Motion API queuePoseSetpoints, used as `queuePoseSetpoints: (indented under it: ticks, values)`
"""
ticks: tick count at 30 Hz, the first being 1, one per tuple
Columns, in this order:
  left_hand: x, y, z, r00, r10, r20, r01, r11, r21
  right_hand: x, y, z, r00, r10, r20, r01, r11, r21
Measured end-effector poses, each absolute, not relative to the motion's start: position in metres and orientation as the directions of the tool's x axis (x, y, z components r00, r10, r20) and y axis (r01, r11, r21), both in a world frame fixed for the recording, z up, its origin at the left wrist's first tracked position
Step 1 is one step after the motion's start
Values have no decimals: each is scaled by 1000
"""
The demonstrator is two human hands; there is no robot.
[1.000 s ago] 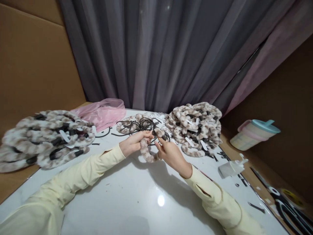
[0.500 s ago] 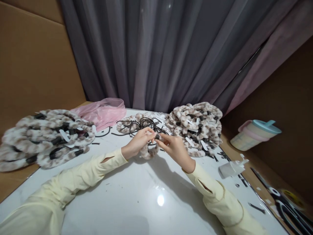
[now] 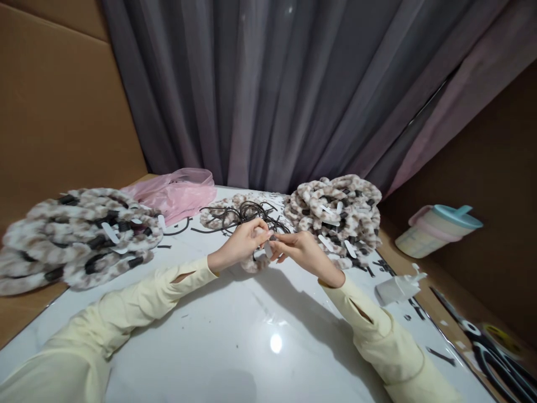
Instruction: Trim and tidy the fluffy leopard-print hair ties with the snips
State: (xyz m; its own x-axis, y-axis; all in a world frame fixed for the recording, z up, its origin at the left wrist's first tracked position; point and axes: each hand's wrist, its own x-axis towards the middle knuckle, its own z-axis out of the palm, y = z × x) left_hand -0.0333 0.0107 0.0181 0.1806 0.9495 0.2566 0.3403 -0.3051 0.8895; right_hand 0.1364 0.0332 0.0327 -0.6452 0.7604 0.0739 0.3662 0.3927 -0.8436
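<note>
Fingertips of my left hand (image 3: 243, 243) are closed on a small fluffy white-and-brown loop (image 3: 251, 266), near its dark joint. My right hand (image 3: 302, 253) meets it from the other side, thumb and fingers pinched at that same dark joint (image 3: 273, 237). A small white tag (image 3: 268, 250) shows between the two hands. Fingers cover most of the joint, and the loop's lower part hangs just above or rests on the white table (image 3: 201, 341); I cannot tell which. Right behind the hands lies a tangle of thin black cords (image 3: 251, 210).
Piles of similar fluffy loops lie at left (image 3: 96, 224) and right (image 3: 339, 207). A pink plastic bag (image 3: 180, 193) is at the back left. On the right are a white squeeze bottle (image 3: 396, 289), a lidded cup (image 3: 432, 232), scissors (image 3: 482, 347), tape (image 3: 503, 338) and black scraps (image 3: 440, 356).
My right hand has shifted slightly to the right, with its fingers curled more. A white tag now shows between the hands, and less of the dark joint is visible. My left hand has hardly moved.
</note>
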Motion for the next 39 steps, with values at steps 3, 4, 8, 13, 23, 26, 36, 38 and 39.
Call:
queuePoseSetpoints:
  ticks: [3,4,8,13,23,26,36,38,39]
  values:
    - [-33,10,17,207,944,258,381,-321,867,142,41,35,-642,767,13,365,320,-874]
    - [-33,9,16,217,941,261,386,-328,862,144,44,35,-635,772,-6,365,293,-884]
    - [-30,6,14,224,937,267,403,-339,850,147,51,30,-582,810,-70,329,156,-931]
    - [-27,2,13,232,936,266,436,-344,832,137,47,20,-497,862,-97,201,6,-980]
    - [-22,-6,14,246,932,267,463,-355,812,128,48,5,-292,956,-20,33,-11,-999]
    - [-20,-10,13,246,924,294,498,-380,779,127,48,3,-330,942,-66,47,-53,-997]
    - [-19,-14,5,388,750,535,450,-661,601,137,45,16,-504,849,-157,204,-60,-977]
    - [-20,-11,4,318,809,494,440,-588,679,136,47,16,-486,867,-107,231,10,-973]
    - [-20,-8,5,263,854,450,424,-521,741,136,47,16,-459,886,-59,240,60,-969]
